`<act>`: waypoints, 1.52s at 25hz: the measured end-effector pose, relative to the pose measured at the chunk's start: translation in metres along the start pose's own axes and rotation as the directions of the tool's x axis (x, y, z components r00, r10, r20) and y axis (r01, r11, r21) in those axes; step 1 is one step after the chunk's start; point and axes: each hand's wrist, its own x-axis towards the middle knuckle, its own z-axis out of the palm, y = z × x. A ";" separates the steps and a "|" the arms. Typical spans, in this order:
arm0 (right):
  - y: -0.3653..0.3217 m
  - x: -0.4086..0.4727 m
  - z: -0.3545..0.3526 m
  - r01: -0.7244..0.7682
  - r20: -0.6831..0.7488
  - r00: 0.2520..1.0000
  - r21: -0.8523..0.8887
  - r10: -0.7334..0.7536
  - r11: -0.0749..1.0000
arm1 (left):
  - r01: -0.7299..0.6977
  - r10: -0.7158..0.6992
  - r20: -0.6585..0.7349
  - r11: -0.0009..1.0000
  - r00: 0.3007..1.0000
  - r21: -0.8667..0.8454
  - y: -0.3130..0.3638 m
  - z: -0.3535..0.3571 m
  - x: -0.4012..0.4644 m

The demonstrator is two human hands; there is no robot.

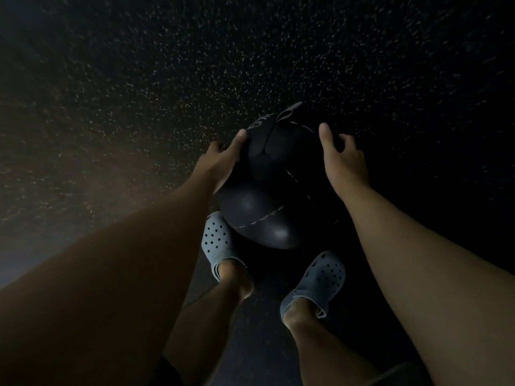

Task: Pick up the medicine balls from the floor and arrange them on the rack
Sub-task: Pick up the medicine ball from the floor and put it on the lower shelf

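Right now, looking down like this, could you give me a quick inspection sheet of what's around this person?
Surface: dark speckled floor, dimly lit.
Job's things: one black medicine ball with stitched seams, between the hands and above the feet; whether it touches the floor cannot be told. No rack in view.
Clutter: nothing seen.
Grippers: left hand pressed on the ball's left side; right hand at its right side, fingers spread, contact unclear.
Cables: nothing seen.
Surroundings: the person's two feet in grey perforated clogs; the rest is too dark to tell.
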 end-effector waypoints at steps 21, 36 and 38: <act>-0.045 -0.146 -0.315 0.130 -0.290 0.956 0.549 0.042 0.825 | -0.332 0.319 -0.091 0.901 0.943 -0.280 0.248 0.032 -0.248; 0.100 -0.646 -0.772 0.821 -0.923 0.266 0.369 0.278 0.437 | -0.879 0.981 0.117 0.191 0.155 -0.437 0.433 0.132 -0.924; 0.143 -0.690 -0.784 0.839 -0.932 0.197 0.321 0.304 0.440 | -0.864 0.986 0.141 0.148 0.091 -0.481 0.409 0.159 -0.972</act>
